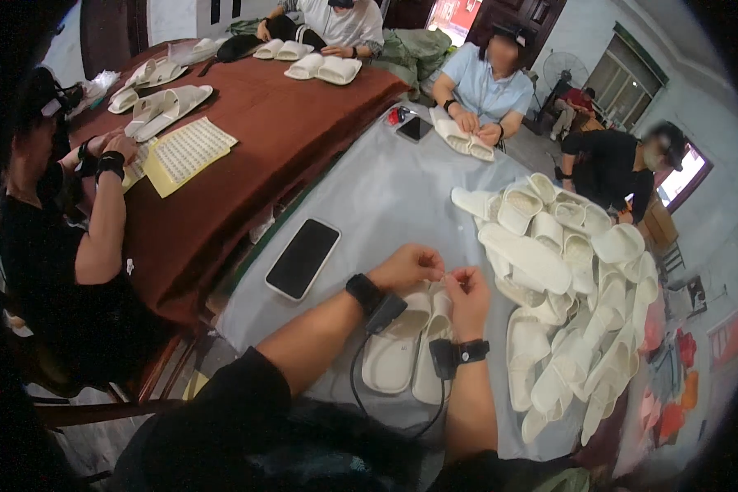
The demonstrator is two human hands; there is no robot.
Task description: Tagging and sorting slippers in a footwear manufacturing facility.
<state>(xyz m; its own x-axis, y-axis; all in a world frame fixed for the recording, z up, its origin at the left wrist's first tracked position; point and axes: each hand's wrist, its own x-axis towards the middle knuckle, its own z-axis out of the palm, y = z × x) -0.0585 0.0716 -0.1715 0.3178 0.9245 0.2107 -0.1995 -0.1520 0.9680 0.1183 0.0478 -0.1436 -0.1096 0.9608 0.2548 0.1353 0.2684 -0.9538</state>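
Observation:
My left hand (410, 266) and my right hand (469, 297) meet over the grey table, fingertips pinched close together. What they pinch is too small to make out. Just below them lies a pair of cream slippers side by side, a left slipper (392, 357) and a right slipper (428, 373), with heels toward me. My hands partly cover their front ends. A dark wristband with a boxy device and a cable sits on each of my wrists.
To the right a large heap of cream slippers (541, 262) covers the table. A white-edged phone (303, 258) lies left of my hands. Across the table a person (488, 90) handles another pair. On the brown-covered table (279, 123) are yellow printed sheets (187, 154) and more slippers.

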